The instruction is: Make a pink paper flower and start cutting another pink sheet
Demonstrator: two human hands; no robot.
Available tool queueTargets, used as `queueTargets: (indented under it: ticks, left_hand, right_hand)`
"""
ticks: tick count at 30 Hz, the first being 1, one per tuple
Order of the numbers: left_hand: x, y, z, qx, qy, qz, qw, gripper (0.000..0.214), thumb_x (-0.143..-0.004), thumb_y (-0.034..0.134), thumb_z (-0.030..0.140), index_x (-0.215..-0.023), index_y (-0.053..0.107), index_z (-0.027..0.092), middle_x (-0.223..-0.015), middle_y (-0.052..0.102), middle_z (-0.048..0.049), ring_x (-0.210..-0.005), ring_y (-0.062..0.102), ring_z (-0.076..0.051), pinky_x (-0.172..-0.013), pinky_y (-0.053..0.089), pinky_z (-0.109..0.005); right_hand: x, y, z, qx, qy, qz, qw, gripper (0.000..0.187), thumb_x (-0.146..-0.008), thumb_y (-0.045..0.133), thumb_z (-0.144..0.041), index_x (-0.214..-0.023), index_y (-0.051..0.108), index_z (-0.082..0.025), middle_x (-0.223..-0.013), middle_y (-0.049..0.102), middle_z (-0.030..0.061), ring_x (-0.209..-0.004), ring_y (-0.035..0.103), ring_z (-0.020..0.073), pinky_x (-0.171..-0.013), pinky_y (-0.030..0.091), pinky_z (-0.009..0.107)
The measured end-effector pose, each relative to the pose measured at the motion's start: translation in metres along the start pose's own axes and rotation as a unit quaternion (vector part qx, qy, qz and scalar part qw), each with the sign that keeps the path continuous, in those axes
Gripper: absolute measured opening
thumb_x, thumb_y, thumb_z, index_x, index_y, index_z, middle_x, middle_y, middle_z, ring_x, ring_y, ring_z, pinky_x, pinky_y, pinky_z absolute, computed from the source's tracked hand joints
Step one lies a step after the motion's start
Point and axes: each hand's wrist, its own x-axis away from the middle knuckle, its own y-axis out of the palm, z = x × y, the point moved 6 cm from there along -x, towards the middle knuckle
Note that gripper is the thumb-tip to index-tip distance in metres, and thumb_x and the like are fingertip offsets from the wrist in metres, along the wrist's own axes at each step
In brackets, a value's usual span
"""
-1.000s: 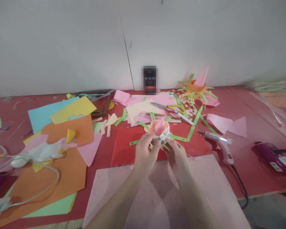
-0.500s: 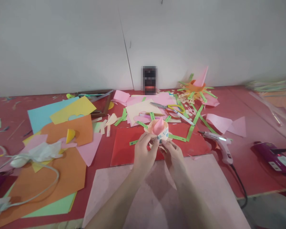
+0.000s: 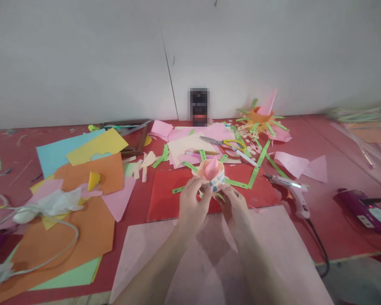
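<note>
Between my hands is a small paper craft (image 3: pixel 220 177): a peach band with blue writing, a pink paper cone (image 3: pixel 212 168) standing inside it and green paper strips (image 3: pixel 236 183) spreading outward. My left hand (image 3: pixel 194 198) is closed on its left and front side, the thumb pressed to the band. On the right, my right hand (image 3: pixel 233 202) has its fingers pinched at the craft's lower edge; a green tip shows beside them. Exactly what those fingertips grip is partly hidden. Under the craft lies a red board (image 3: pixel 165 197).
A hot glue gun (image 3: pixel 296 192) lies to the right, its cord running off the front edge near a purple power strip (image 3: pixel 365 209). Scissors (image 3: pixel 224 142) rest behind on paper sheets. A similar orange craft (image 3: pixel 260 116) stands at back. Coloured paper (image 3: pixel 92 224) and a white cable (image 3: pixel 66 250) lie left.
The craft has turned slightly in my hands, so the writing on its band has shifted. My right hand has moved a little to the right and its fingers have changed position.
</note>
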Motion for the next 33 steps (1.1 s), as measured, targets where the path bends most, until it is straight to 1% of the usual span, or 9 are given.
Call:
queueTargets:
  ticks: [5, 13, 19, 22, 24, 26, 27, 30, 33]
  left_hand:
    - [0.000, -0.002, 0.000, -0.001, -0.004, 0.009, 1.000, 0.013, -0.081, 0.048, 0.018, -0.068, 0.052, 0.019, -0.068, 0.051, 0.0013, -0.064, 0.048, -0.010, -0.060, 0.039, -0.022]
    - [-0.001, -0.003, 0.001, -0.014, 0.005, 0.011, 1.000, 0.013, -0.080, 0.048, 0.017, -0.067, 0.050, 0.018, -0.068, 0.051, 0.0012, -0.064, 0.048, -0.010, -0.059, 0.039, -0.022]
    - [0.000, 0.000, 0.001, -0.034, 0.022, 0.002, 0.999, 0.015, -0.081, 0.047, 0.019, -0.066, 0.050, 0.019, -0.067, 0.051, 0.0009, -0.064, 0.048, -0.011, -0.059, 0.040, -0.023]
    - [0.000, 0.001, 0.001, -0.089, 0.044, -0.005, 0.995, 0.012, -0.081, 0.048, 0.020, -0.070, 0.052, 0.019, -0.072, 0.055, -0.0001, -0.070, 0.050, -0.012, -0.063, 0.040, -0.024]
    - [0.001, 0.001, 0.003, -0.141, 0.075, -0.001, 0.987, 0.010, -0.082, 0.048, 0.020, -0.073, 0.054, 0.020, -0.076, 0.057, -0.0008, -0.073, 0.050, -0.014, -0.065, 0.039, -0.026]
    - [0.001, 0.001, 0.005, -0.199, 0.111, 0.001, 0.974, 0.010, -0.082, 0.048, 0.021, -0.076, 0.056, 0.020, -0.078, 0.058, -0.0014, -0.074, 0.050, -0.015, -0.067, 0.039, -0.028]
    - [0.001, 0.002, 0.005, -0.226, 0.125, -0.002, 0.966, 0.010, -0.083, 0.048, 0.021, -0.078, 0.057, 0.020, -0.079, 0.059, -0.0017, -0.073, 0.050, -0.016, -0.067, 0.038, -0.029]
    - [0.000, 0.005, 0.001, -0.283, 0.142, -0.022, 0.948, 0.013, -0.084, 0.047, 0.023, -0.079, 0.059, 0.021, -0.080, 0.058, -0.0021, -0.074, 0.051, -0.016, -0.067, 0.038, -0.030]
    - [-0.002, 0.008, -0.005, -0.300, 0.139, -0.038, 0.943, 0.012, -0.083, 0.050, 0.028, -0.080, 0.059, 0.021, -0.081, 0.058, -0.0019, -0.074, 0.051, -0.016, -0.066, 0.039, -0.030]
  right_hand:
    - [0.006, 0.007, 0.005, 0.033, 0.004, -0.038, 0.999, 0.013, -0.061, 0.071, -0.029, -0.068, 0.067, -0.018, -0.072, 0.061, 0.0008, -0.070, 0.054, 0.0121, -0.067, 0.042, 0.024]
    - [0.008, 0.007, 0.003, 0.038, 0.003, -0.038, 0.999, 0.014, -0.062, 0.070, -0.029, -0.070, 0.067, -0.018, -0.075, 0.062, 0.0007, -0.071, 0.054, 0.0119, -0.069, 0.042, 0.023]
    - [0.005, -0.001, -0.004, 0.014, -0.001, 0.007, 1.000, 0.011, -0.060, 0.072, -0.027, -0.061, 0.065, -0.018, -0.066, 0.059, -0.0015, -0.064, 0.053, 0.0101, -0.066, 0.043, 0.022]
    - [0.006, -0.006, -0.008, 0.028, 0.020, 0.034, 0.999, 0.015, -0.059, 0.073, -0.028, -0.069, 0.067, -0.019, -0.071, 0.061, -0.0005, -0.067, 0.055, 0.0109, -0.067, 0.043, 0.023]
    - [0.007, -0.012, -0.012, 0.058, 0.023, 0.049, 0.997, 0.025, -0.059, 0.073, -0.030, -0.081, 0.068, -0.019, -0.073, 0.062, 0.0001, -0.068, 0.055, 0.0114, -0.065, 0.043, 0.023]
    - [0.010, -0.019, -0.021, 0.101, -0.007, 0.062, 0.993, 0.032, -0.061, 0.071, -0.034, -0.090, 0.067, -0.020, -0.073, 0.063, 0.0003, -0.067, 0.055, 0.0117, -0.062, 0.041, 0.024]
    - [0.011, -0.023, -0.027, 0.127, -0.032, 0.071, 0.989, 0.031, -0.063, 0.070, -0.036, -0.090, 0.066, -0.020, -0.072, 0.062, 0.0000, -0.066, 0.055, 0.0117, -0.061, 0.041, 0.024]
    - [0.016, -0.034, -0.045, 0.223, -0.105, 0.093, 0.965, 0.023, -0.066, 0.067, -0.038, -0.079, 0.065, -0.020, -0.071, 0.061, -0.0012, -0.067, 0.054, 0.0113, -0.064, 0.040, 0.024]
    - [0.018, -0.039, -0.057, 0.302, -0.143, 0.085, 0.939, 0.021, -0.067, 0.066, -0.039, -0.072, 0.063, -0.019, -0.071, 0.061, -0.0001, -0.070, 0.053, 0.0133, -0.065, 0.040, 0.025]
